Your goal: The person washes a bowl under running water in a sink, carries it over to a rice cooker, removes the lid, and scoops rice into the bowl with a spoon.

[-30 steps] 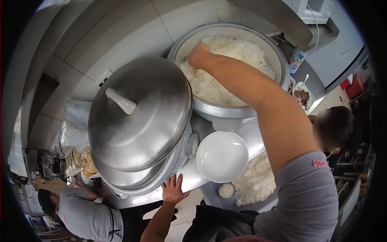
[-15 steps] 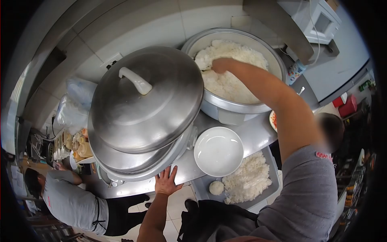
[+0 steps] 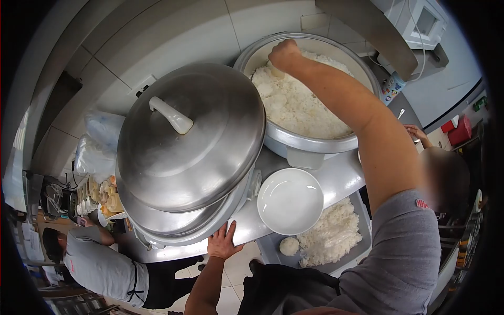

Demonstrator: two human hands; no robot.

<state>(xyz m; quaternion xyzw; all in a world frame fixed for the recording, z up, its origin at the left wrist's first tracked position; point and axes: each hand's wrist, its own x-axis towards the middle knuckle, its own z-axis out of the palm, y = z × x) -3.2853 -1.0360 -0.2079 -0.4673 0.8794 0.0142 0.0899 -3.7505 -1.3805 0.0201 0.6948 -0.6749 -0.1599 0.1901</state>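
Note:
My right hand (image 3: 285,55) is closed in a fist above the far left side of a large pot of white rice (image 3: 310,105). Just under the fist a pale, rounded end shows against the rice; its kind cannot be made out. My left hand (image 3: 224,241) rests with fingers spread on the edge of the steel counter (image 3: 184,251), beside the base of a second cooker. A big metal lid (image 3: 199,142) with a white handle sits tilted on that cooker. An empty white bowl (image 3: 290,202) stands between the two cookers, near the counter's front edge.
Below the counter edge, a grey tub (image 3: 363,223) holds more rice and a round white ball. Plastic bags (image 3: 97,149) lie at left. One co-worker (image 3: 105,257) stands at lower left; another person's hand (image 3: 416,131) shows at right. A microwave (image 3: 420,23) is at upper right.
My right hand has risen from the rice toward the pot's far rim. My left hand stays on the counter edge. The co-worker's hand at right has come into view.

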